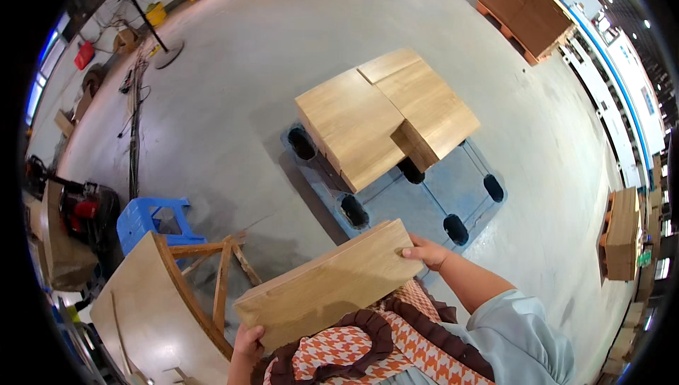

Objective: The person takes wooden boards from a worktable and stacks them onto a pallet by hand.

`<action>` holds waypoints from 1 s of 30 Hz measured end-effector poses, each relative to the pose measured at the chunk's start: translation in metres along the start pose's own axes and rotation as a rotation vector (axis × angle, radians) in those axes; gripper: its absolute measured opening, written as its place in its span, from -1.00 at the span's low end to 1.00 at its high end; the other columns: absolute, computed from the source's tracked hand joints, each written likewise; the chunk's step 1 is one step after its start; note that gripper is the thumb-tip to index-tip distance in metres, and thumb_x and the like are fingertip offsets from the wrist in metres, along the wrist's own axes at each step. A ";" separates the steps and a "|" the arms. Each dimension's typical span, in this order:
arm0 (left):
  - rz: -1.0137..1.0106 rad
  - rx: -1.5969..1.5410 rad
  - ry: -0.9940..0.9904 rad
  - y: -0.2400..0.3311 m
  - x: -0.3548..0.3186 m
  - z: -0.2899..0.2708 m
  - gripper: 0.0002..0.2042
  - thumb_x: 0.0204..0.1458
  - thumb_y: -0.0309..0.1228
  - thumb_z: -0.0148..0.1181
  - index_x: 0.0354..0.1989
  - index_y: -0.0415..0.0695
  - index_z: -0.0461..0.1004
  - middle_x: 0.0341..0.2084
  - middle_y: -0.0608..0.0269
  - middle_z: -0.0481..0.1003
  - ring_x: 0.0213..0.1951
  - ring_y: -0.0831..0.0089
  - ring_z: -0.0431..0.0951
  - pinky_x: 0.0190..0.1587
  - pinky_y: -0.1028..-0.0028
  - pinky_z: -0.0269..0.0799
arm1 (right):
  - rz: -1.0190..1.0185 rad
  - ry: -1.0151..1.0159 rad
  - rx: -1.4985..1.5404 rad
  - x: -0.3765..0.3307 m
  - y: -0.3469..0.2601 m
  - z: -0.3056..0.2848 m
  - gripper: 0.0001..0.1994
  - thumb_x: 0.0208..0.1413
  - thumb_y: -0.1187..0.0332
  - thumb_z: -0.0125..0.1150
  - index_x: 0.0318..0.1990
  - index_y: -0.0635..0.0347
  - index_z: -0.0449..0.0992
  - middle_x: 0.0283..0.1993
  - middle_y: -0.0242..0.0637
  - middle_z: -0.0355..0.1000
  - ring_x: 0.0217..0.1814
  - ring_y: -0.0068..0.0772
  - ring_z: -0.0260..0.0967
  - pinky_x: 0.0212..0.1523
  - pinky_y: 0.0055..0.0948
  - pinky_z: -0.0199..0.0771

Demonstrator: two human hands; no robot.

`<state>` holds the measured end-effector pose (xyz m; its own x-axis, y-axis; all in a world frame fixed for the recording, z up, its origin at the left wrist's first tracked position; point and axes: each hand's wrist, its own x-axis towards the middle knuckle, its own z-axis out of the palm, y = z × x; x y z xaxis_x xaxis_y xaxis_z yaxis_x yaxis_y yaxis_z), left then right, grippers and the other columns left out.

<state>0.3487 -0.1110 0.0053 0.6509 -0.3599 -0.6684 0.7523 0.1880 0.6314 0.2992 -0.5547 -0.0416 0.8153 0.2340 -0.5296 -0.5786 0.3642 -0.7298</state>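
Observation:
A stack of a few light wood-grain boards (329,279) is held in front of my body, tilted with its right end higher. My left hand (247,342) grips the lower left end, fingers closed on it. At the other end my right hand (426,252) is closed round the edge, its thumb on the front face. Beyond the boards, stacks of similar wood-grain boards (353,123) sit on a blue plastic pallet (445,194), covering its far and left part. Undersides of the held boards are hidden.
At left are a blue plastic stool (152,221) and a wooden-legged table (148,307) with a pale top. Farther off stand a fan (166,53), a stack of brown panels on a pallet (527,10), a long white machine (622,81) and another board stack (622,233).

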 end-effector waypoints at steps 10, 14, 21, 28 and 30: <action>-0.174 -0.005 -0.155 0.047 0.157 0.039 -0.33 -0.35 -0.37 0.27 0.04 -0.26 0.18 -0.09 0.17 0.35 -0.04 0.30 0.35 0.01 0.38 0.25 | 0.029 0.342 0.054 0.038 -0.012 -0.066 -0.26 -0.19 0.06 0.23 0.10 0.36 0.16 0.05 -0.11 0.24 0.10 -0.28 0.17 0.11 -0.37 0.09; -0.330 0.047 -0.244 0.066 0.206 0.043 -0.33 -0.35 -0.42 0.27 0.05 -0.24 0.18 -0.08 0.17 0.35 -0.02 0.29 0.35 0.01 0.35 0.26 | 0.044 0.387 0.134 0.054 -0.019 -0.083 -0.26 -0.19 0.06 0.24 0.10 0.37 0.17 0.05 -0.11 0.24 0.11 -0.28 0.15 0.11 -0.37 0.09; -0.442 0.038 -0.165 0.036 0.289 0.040 -0.29 -0.39 -0.47 0.30 0.07 -0.22 0.16 -0.06 0.19 0.34 0.01 0.27 0.32 0.04 0.33 0.22 | 0.172 0.358 0.160 0.118 -0.039 -0.152 -0.25 -0.17 0.09 0.25 0.12 0.40 0.10 0.05 -0.13 0.23 0.08 -0.30 0.19 0.08 -0.37 0.14; -0.462 -0.107 -0.128 -0.069 0.440 0.060 -0.32 -0.35 -0.52 0.26 0.07 -0.25 0.15 -0.04 0.18 0.32 0.02 0.27 0.30 0.05 0.34 0.21 | 0.349 0.417 0.083 0.229 0.017 -0.315 -0.20 -0.22 0.02 0.27 0.14 0.33 0.11 0.05 -0.18 0.24 0.10 -0.31 0.17 0.08 -0.37 0.14; -0.451 -0.114 -0.060 -0.109 0.487 0.059 -0.33 -0.35 -0.51 0.26 0.07 -0.26 0.15 -0.04 0.17 0.32 0.02 0.28 0.31 0.05 0.35 0.21 | 0.294 0.486 0.083 0.262 0.030 -0.357 -0.31 -0.20 0.08 0.28 0.08 0.27 0.22 0.01 -0.23 0.27 0.07 -0.35 0.17 0.07 -0.39 0.11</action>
<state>0.5774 -0.3605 -0.3658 0.2517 -0.4801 -0.8404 0.9674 0.0985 0.2335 0.4879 -0.8047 -0.3565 0.5051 -0.0986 -0.8574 -0.7598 0.4205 -0.4959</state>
